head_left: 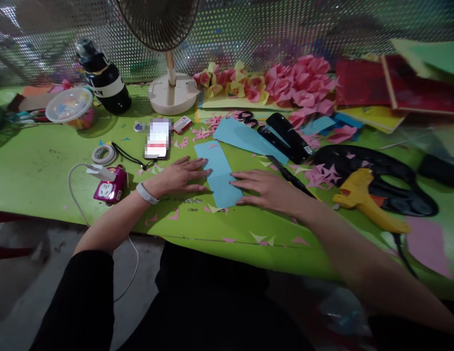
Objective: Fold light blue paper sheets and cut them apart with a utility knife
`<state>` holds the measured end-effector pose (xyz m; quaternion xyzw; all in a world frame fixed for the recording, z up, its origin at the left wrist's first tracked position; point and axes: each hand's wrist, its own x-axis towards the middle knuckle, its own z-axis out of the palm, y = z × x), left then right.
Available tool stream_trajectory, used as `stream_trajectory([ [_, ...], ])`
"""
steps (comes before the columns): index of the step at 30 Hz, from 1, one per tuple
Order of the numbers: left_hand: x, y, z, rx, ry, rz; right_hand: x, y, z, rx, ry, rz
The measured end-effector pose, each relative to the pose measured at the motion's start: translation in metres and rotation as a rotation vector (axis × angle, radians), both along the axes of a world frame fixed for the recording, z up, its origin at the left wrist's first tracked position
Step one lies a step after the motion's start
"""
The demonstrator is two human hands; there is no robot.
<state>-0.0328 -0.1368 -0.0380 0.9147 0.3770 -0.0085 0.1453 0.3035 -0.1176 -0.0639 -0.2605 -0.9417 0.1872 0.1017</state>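
Note:
A strip of light blue paper (220, 176) lies on the green table in front of me, with a crease across its middle. My left hand (180, 175) rests flat, fingers spread, its fingertips at the strip's left edge. From the other side my right hand (267, 191) reaches in with fingers stretched out, the tips touching the strip's right edge. Just beyond is a larger blue paper sheet (245, 138), with a black stapler (285, 136) lying over its right part. A dark, slim tool (290, 176), perhaps a cutter, lies beside my right hand.
A yellow glue gun (365, 197) lies on a black palette-shaped board (405, 187) at right. Pink paper flowers (300, 83) and a fan (171, 95) stand at the back. Left are a phone (158, 139), tape roll (104, 154), power adapter (110, 186) and bottle (106, 80).

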Motion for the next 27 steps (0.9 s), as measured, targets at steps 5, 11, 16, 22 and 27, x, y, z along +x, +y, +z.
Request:
stream_trajectory([
  [5,-0.003,0.002,0.001,0.026,0.002,-0.013,-0.013,-0.004,-0.004,0.117,0.114,-0.027],
  [11,-0.002,0.002,-0.002,0.037,-0.009,-0.011,-0.017,-0.007,-0.004,0.080,0.170,-0.028],
  [16,-0.001,0.000,-0.003,0.047,0.002,-0.006,-0.020,-0.006,-0.010,0.036,0.189,-0.049],
  [22,0.005,-0.006,-0.003,0.100,0.002,0.020,-0.021,-0.006,-0.015,-0.011,0.226,-0.045],
  [27,0.013,-0.011,-0.002,0.130,-0.115,-0.074,-0.020,-0.006,-0.013,-0.068,0.228,-0.051],
])
